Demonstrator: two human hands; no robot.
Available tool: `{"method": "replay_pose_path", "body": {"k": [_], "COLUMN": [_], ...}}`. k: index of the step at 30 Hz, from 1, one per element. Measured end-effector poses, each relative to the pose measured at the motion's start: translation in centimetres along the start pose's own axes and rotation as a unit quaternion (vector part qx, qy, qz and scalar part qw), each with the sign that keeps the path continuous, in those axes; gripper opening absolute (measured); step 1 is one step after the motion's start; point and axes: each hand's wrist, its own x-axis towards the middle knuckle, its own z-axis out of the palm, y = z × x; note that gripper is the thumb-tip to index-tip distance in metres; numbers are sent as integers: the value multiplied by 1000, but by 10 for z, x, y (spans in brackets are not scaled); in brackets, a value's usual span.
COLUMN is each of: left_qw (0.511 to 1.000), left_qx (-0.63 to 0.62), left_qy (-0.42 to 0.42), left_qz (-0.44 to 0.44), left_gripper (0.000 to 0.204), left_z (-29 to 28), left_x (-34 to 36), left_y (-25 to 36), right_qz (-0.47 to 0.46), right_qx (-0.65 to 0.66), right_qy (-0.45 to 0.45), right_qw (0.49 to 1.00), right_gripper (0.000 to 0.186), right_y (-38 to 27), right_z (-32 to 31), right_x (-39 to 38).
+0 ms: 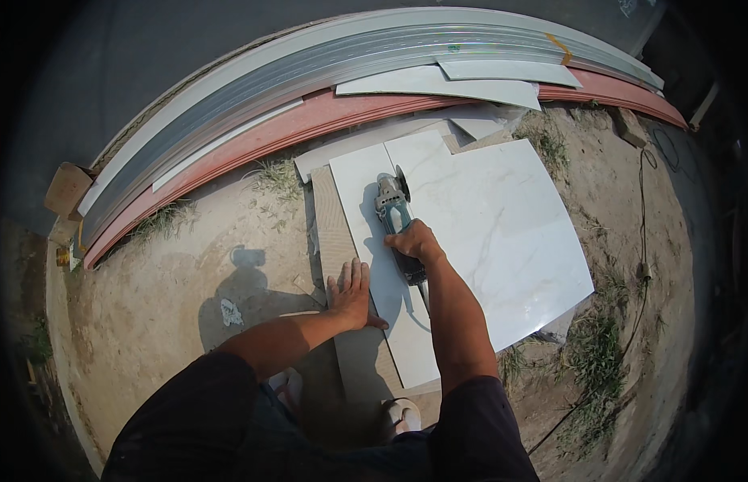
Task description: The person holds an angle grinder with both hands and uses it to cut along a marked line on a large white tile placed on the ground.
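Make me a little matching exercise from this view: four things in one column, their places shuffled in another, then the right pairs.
Column one
1. Left hand
2. Angle grinder
3. Brown box
4. Orange band

Column two
A. At the left end of the long stacked pieces
B. Gripped in the right hand
C. Across the stacked pieces, toward their right end
D. Laid at the left edge of the white slab

Right pairs: 1-D, 2-B, 3-A, 4-C.
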Motion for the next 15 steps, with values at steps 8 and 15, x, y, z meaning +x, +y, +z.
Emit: {"method": "replay_pose_path", "body": {"k": [8,15], "left_qw": [1000,1000], "left_qx": [7,-1], "left_qy": [10,15], "left_qz": [-9,-9], "left_gripper": [155,155], "left_z": [3,5], "left_x": [2,3], "left_y": [0,-1], "right_qz": [-1,-7], "right_qx": [-6,-10], "right_qy": [5,11], "right_qw": [1000,1000], "right_gripper": [67,65], "right_y": [7,8], "right_z": [4,2], "right_x": [-5,-11]}}
